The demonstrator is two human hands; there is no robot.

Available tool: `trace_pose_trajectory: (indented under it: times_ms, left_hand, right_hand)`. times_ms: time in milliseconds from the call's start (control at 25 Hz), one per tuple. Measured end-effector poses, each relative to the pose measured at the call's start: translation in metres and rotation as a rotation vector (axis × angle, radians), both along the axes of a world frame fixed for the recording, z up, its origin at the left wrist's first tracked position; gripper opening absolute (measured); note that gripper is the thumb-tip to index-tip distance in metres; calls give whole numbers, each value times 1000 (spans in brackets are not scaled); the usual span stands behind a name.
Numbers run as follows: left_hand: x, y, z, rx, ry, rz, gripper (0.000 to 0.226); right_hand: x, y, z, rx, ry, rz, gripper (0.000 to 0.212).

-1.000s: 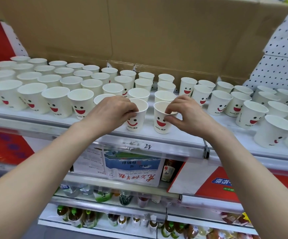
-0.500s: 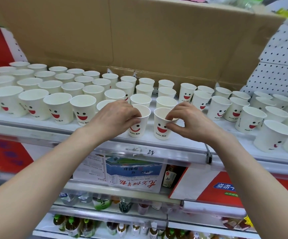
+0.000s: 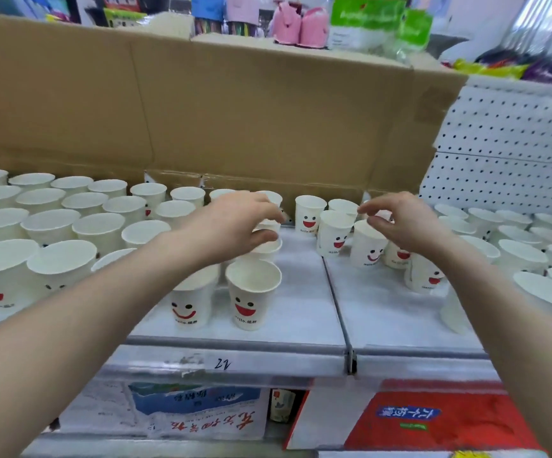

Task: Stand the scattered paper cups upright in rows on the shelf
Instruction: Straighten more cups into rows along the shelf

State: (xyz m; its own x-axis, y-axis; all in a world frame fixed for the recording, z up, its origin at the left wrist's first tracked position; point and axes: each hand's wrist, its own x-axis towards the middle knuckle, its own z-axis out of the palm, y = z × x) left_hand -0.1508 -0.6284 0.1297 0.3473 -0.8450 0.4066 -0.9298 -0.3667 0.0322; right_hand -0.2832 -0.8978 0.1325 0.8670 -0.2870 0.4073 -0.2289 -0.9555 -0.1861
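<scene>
Both hands are now off the two front cups (image 3: pixel 251 292) and moved back, mid-frame. A second ago those cups were being held at the front edge of the shelf (image 3: pixel 301 312). Now they are left standing upright, side by side, mouths up, just left of centre, so that pair is judged placed.

The left hand (image 3: pixel 231 226) is curled round the top of a mid-row cup (image 3: pixel 269 226), with fingers over the rim and thumb under. The right hand (image 3: pixel 403 223) is held apart from it, right of centre. Its thumb and forefinger are nearly pinched over the rim of a smiley cup (image 3: pixel 367 246); contact cannot be told because of blur.

Tidy rows (image 3: pixel 53 226) are seen at left. The looser cups (image 3: pixel 515 252) at right are less aligned, one near the right edge tilted. A bare strip of shelf is left in the middle, so more cups are judged still to be lined up there. A cardboard box (image 3: pixel 251 120) stands behind.
</scene>
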Motion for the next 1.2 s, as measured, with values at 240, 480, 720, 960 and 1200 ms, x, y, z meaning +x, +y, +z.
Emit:
trace_pose_trajectory:
  times_ms: [240,480,720,960,1200]
  left_hand:
    - [54,-127,8,223,-40,79,30]
    - [94,-186,-1,386,16,162,36]
    - [110,-186,-7,413,-213,74,10]
    - [111,-176,-2,415,-146,31,12]
    - [63,-186,-2,370,-115,-198,23]
  right_hand:
    - [74,-80,9,-82,208,31,27]
    - [127,-106,4,-54,531,143,28]
    - [135,-110,-14,-48,383,227,12]
    - [130,-106,5,-116,435,178,23]
    - [74,-82,36,-133,504,124,11]
